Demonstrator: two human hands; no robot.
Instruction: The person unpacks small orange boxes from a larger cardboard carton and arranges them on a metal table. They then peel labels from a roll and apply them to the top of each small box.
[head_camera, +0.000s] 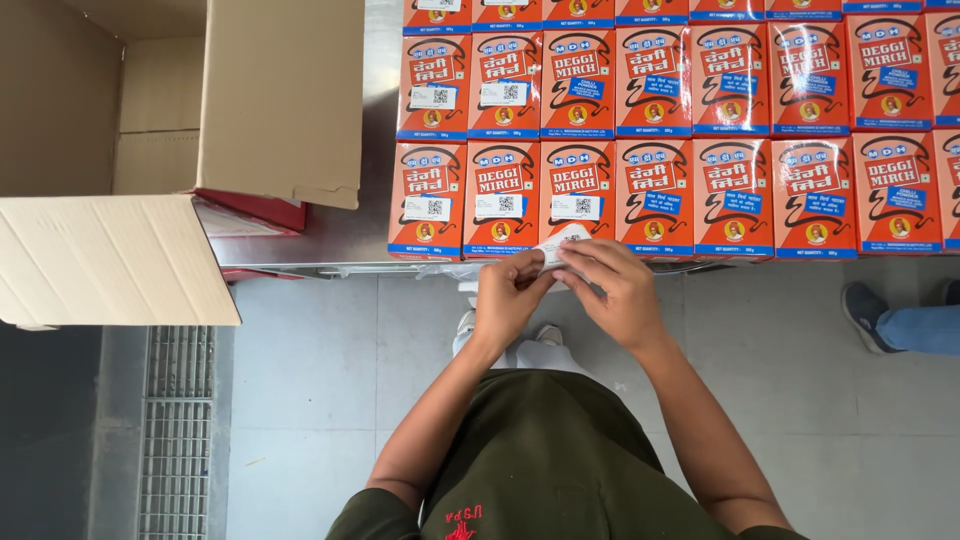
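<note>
Both hands meet at the near edge of the steel table (340, 235), just below centre: the left hand (508, 300) and right hand (612, 295) are drawn together, fingertips pinched on a small white label strip (557, 248) held between them, apparently peeling a sticker from its backing, though the strip is too small to be sure. Directly at 12 o'clock from the hands lie rows of flat orange-red spice boxes (650, 195) packed edge to edge. In the nearest row, the three boxes toward 11 o'clock, such as the labelled box (503, 200), already carry a white code sticker; the boxes from 12 round to 2 o'clock, like the bare box (732, 195), show none. The row behind reads the same way: two stickered at the left end, the rest bare. So by my reckoning the labelling is early on, roughly five boxes done and most of the visible ones left. At 10 o'clock an open cardboard carton (150, 130) stands with flaps spread. At 3 o'clock, another person's shoe (866, 315) rests on the grey floor.
</note>
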